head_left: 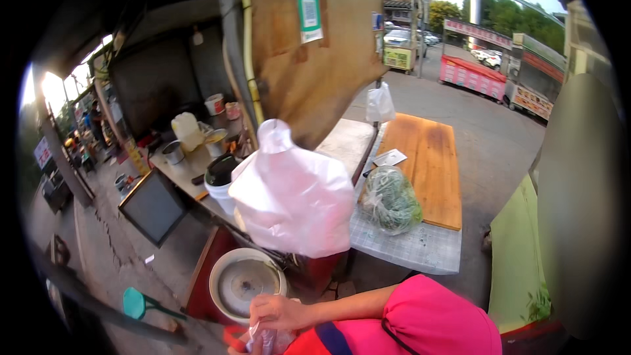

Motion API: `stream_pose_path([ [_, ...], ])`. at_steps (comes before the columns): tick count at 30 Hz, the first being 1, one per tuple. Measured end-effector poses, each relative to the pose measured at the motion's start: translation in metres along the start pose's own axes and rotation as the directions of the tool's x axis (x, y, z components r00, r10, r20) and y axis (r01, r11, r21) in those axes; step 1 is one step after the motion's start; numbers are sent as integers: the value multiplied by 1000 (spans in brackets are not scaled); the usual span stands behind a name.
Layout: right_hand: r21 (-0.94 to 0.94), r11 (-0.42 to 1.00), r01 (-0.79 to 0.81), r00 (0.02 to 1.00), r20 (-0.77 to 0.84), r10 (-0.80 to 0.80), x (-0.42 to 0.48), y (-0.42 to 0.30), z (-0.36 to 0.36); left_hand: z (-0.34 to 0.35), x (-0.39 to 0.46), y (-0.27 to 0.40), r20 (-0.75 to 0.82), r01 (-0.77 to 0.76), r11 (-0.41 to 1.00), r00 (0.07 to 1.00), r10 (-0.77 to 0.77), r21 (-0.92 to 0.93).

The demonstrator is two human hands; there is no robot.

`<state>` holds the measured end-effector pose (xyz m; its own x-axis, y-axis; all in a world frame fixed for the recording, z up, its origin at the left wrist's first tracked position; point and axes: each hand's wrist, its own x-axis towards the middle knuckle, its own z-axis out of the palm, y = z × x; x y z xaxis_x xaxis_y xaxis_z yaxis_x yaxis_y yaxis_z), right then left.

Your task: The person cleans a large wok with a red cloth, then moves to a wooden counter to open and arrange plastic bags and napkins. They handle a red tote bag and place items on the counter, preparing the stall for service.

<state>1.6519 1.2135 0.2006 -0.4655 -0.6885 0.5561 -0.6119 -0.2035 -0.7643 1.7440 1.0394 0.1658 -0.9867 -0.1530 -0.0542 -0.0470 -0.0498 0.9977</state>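
At the bottom edge, my right hand pinches a crumpled, translucent plastic bag. Fingers of my left hand show below it around the same bag; the rest of that hand is cut off by the frame. Something red lies beside these fingers. A pale round basin stands just behind my hands. Above it hangs a large bundle of whitish-pink plastic bags, hiding part of the counter. To the right, a knotted clear bag of leafy greens rests on a table covered with a checked cloth.
A wooden board lies on the table. The left counter holds a white bucket, a plastic jug and metal pots. A dark framed panel leans below. Green fabric stands right; a teal ladle-like object is lower left.
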Motion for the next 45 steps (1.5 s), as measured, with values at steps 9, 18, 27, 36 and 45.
stream_pose_path([
  [9, 114, 932, -344, 853, -376, 361, -103, -32, -64, 150, 66, 2, 565, 111, 989, 812, -145, 96],
  [18, 333, 767, -549, 641, -422, 642, -218, -39, -71, 248, 62, 0, 869, 66, 977, 449, -209, 201],
  [27, -278, 779, -561, 617, -768, 171, -225, -76, -73, 249, 71, -7, 888, 70, 966, 382, -257, 249],
  [36, -219, 852, -475, 707, -671, 222, -209, -77, -97, 191, 71, 16, 835, 156, 976, 507, -213, 154],
  [45, 84, 871, -485, 770, -431, 471, -158, -133, -160, 152, 52, 53, 720, 112, 993, 686, -105, 38],
])
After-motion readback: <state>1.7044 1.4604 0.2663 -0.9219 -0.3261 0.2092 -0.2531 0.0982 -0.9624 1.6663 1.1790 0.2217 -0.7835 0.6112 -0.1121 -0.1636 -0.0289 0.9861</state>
